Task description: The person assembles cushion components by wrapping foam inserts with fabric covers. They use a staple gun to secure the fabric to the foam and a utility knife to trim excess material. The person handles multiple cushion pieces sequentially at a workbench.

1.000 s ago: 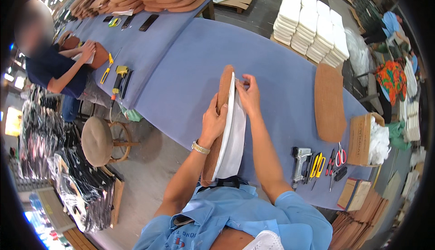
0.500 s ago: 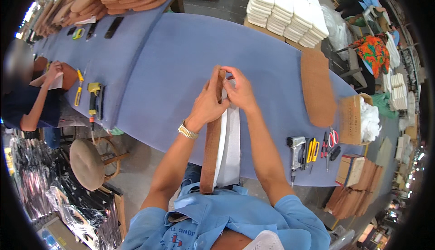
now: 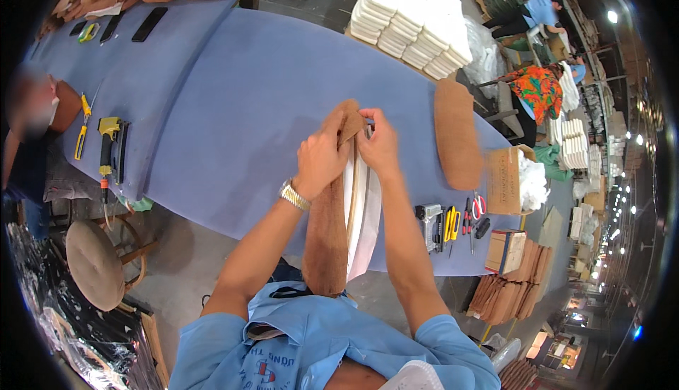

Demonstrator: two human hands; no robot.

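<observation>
Head view: at frame centre, the left hand (image 3: 322, 160) and right hand (image 3: 378, 146) both pinch the top of one brown fabric-covered panel (image 3: 327, 238), standing on edge against the blue worktop (image 3: 233, 107). One matching panel (image 3: 456, 135) lies to the right.

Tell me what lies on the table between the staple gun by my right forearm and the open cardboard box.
In the head view, yellow-handled pliers and red-handled scissors lie between the staple gun and the cardboard box.
</observation>
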